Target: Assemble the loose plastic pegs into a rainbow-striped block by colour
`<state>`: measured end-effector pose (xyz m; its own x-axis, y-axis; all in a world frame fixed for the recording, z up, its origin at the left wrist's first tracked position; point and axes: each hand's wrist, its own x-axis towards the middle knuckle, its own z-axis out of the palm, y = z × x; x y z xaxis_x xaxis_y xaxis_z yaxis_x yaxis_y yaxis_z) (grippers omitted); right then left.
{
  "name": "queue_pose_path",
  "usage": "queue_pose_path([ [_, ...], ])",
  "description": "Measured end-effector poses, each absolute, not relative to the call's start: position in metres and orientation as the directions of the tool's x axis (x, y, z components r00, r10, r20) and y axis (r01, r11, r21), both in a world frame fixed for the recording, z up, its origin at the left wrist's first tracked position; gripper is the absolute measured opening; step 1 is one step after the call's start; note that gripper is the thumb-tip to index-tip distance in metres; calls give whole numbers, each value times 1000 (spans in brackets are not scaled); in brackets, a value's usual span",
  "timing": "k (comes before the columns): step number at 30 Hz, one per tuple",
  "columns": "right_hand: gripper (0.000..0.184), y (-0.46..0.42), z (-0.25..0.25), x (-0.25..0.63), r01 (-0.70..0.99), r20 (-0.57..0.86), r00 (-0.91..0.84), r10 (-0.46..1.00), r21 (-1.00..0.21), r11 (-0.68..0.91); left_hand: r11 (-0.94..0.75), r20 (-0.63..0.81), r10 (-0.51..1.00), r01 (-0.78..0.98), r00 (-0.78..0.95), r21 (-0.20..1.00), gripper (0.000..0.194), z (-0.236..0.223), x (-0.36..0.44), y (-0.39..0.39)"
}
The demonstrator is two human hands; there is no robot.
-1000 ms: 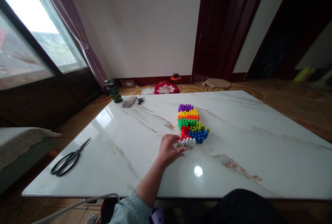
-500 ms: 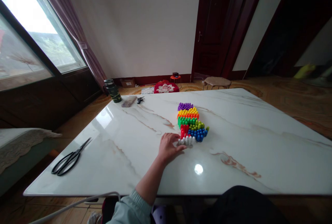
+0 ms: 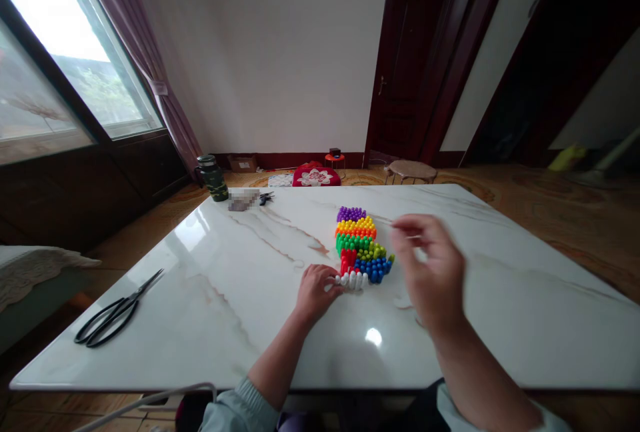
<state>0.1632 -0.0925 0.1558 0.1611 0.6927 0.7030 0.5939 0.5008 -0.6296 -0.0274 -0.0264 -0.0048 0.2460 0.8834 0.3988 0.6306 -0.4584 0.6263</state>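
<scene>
Several white round-topped pegs (image 3: 355,281) form the nearest row of a colourful group on the table. My left hand (image 3: 316,291) rests on the table, thumb and fingers closed round the left end of that row. Behind the white row stand red pegs (image 3: 348,261), blue pegs (image 3: 376,270), green pegs (image 3: 354,243), yellow pegs (image 3: 357,224) and purple pegs (image 3: 351,214). Right of the group, my right hand (image 3: 434,272) is raised and blurred. Its thumb and fingertips are pinched together; what they hold, if anything, cannot be made out.
Long-handled black scissors (image 3: 117,312) lie on the marbled white table (image 3: 200,325) at the left. A camouflage flask (image 3: 213,179), a pixelated item (image 3: 243,200) and small dark pliers or clippers (image 3: 267,198) are at the far left corner. A round stool (image 3: 411,170) stands beyond the table.
My right hand has come into view, raised to the right of the pegs. My left hand has shifted from spanning the white row to pinching its left end. The camera view has tilted slightly.
</scene>
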Motion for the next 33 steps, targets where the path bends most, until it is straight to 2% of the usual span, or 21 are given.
queue_pose_path([
  [3, 10, -70, 131, 158, 820, 492, -36, 870, -482, 307, -461, 412, 880, 633, 236, 622, 19, -7, -28, -25],
  [6, 26, -56, 103, 155, 938, 233, -99, 968, -303, 168, -468, 421, 876, 628, 236, 622, 18, -9, -28, -24],
  [8, 28, -53, 88, 155, 956, 148, -117, 982, -252, 152, -473, 425, 873, 623, 238, 623, 16, -10, -28, -23],
  [12, 13, -49, 76, 157, 948, 120, -152, 981, -265, 179, -470, 427, 874, 621, 230, 628, 16, -11, -27, -22],
  [18, 15, -47, 80, 160, 958, 92, -106, 990, -259, 126, -469, 429, 875, 611, 224, 637, 19, -10, -27, -23],
  [21, 14, -49, 85, 164, 927, 156, -73, 985, -354, 124, -482, 477, 865, 523, 156, 703, 24, -5, -29, -28],
  [24, 15, -48, 88, 162, 790, 200, -15, 980, -598, 134, -496, 524, 851, 395, 43, 773, 25, 2, -32, -34],
  [27, 16, -46, 84, 149, 595, 171, -41, 984, -788, 161, -516, 510, 854, 295, 103, 804, 35, 4, -33, -39],
  [30, 13, -48, 77, 127, 555, 166, -83, 983, -811, 184, -467, 428, 881, 232, 200, 853, 43, 1, -33, -39],
  [33, 13, -51, 74, 107, 627, 165, -70, 984, -760, 172, -410, 376, 910, 248, 175, 878, 39, -4, -33, -36],
])
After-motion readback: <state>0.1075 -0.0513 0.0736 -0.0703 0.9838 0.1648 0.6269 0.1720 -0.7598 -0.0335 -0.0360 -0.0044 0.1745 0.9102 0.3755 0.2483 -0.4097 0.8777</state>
